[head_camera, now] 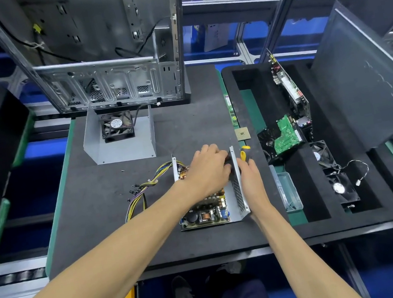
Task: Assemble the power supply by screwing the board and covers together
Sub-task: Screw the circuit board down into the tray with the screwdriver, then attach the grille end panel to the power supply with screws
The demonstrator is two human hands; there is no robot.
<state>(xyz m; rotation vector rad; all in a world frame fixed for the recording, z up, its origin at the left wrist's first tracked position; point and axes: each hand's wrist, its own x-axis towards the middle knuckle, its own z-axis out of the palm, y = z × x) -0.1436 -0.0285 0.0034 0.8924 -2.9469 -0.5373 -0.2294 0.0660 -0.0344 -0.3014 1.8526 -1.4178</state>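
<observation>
Mid-assembly, by judgement; green-and-brown power supply circuit board (203, 214) crowded with copper coils and capacitors seated in the open grey sheet-metal lower cover (238, 188), near the front middle of the dark foam work mat (90, 207); perforated side wall of that cover upright along the board's right edge; second grey sheet-metal U-shaped cover (122, 148) with black fan (116, 126) fitted, well apart at the back of the mat, not yet joined; small black loose screws (133, 189) scattered left of the board beside the yellow, black and purple wire bundle (143, 195), so fastening judged incomplete; whether any board screw is already in, cannot tell. Left hand (207, 173) over the far half of the board, fingers curled down toward the inner face of the side wall, grasping or pressing something dark there; exact object hidden. Right hand (251, 183) flat against the outer face of the perforated wall, fingers fairly straight, bracing it; yellow-and-black screwdriver handle (245, 153) just beyond its fingertips, whether gripped or merely lying there cannot tell. Long axis of board and lower cover running near-to-far, tilted slightly; wire exit at far left corner, cables trailing left and forward. Remaining, by judgement: board screws, then fan cover placed over and screwed.
</observation>
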